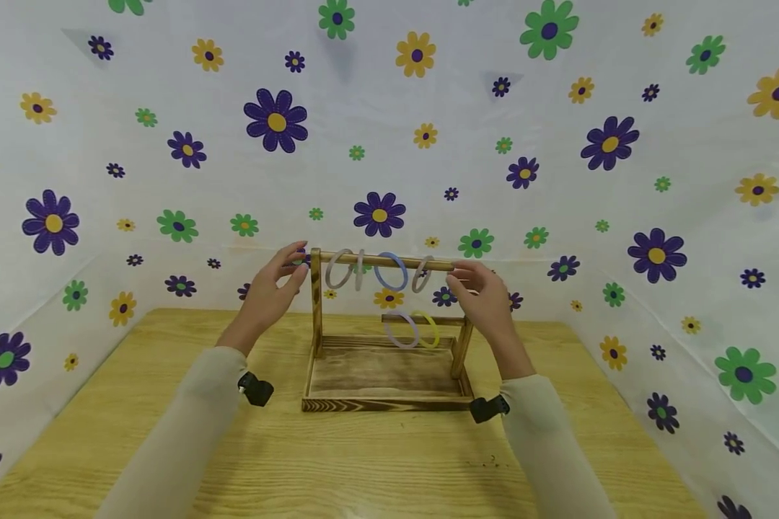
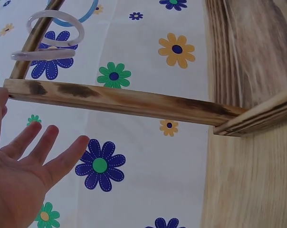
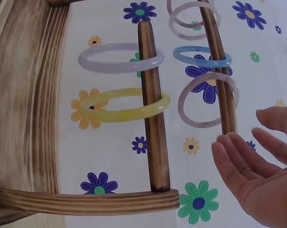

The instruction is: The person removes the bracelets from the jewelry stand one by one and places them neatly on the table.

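Note:
A brown wooden bangle stand stands on the table. From its left post runs an upper bar carrying two pale bangles, a blue bangle and a mauve bangle. The lower bar, on the shorter right post, carries a lavender bangle and a yellow bangle. My left hand is beside the top of the left post, fingers spread and thumb close to the post's end. At the upper bar's free end, my right hand has its fingertips right by the tip, fingers loosely bent.
The stand has a rimmed tray base on the wood-grain table. A white cloth with printed flowers rises behind the table and along both sides. Small dark specks lie on the tabletop at front right.

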### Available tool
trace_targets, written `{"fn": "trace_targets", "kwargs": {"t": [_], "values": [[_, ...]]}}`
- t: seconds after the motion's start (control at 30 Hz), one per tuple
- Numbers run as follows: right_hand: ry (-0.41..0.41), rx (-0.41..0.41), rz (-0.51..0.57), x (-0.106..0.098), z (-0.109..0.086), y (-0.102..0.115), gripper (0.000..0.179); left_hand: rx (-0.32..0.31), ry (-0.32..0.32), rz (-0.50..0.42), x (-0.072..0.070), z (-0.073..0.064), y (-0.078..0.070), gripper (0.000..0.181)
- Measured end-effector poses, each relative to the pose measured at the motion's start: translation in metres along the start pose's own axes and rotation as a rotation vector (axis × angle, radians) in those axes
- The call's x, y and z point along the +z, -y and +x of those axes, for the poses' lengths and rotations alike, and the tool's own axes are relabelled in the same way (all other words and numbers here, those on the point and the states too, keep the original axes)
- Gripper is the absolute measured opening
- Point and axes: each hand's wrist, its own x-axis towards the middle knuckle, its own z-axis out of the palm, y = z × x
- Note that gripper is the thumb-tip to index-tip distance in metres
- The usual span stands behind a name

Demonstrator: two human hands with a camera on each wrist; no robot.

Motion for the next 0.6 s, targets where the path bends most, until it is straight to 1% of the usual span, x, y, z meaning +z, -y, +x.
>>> {"fn": "trace_targets", "kwargs": {"t": [0.23,0.3,0.5,0.53,0.6], "values": [[0.019,-0.007,-0.006,0.011,0.006,0.002,0.041,-0.027,0.014,-0.033,0.004,0.010,-0.010,0.048],[0.024,-0.020,-0.011,0.014,0.007,0.002,0.041,-0.031,0.024,-0.033,0.005,0.011,-0.017,0.049],[0.041,-0.047,-0.003,0.023,0.013,0.004,0.041,-0.061,0.054,-0.044,0.001,0.009,-0.044,0.048],[0.041,-0.048,-0.003,0.023,0.014,0.004,0.041,-0.064,0.060,-0.046,0.001,0.009,-0.046,0.047],[0.039,-0.048,-0.004,0.025,0.015,0.005,0.041,-0.072,0.068,-0.051,0.001,0.009,-0.047,0.046]]}}
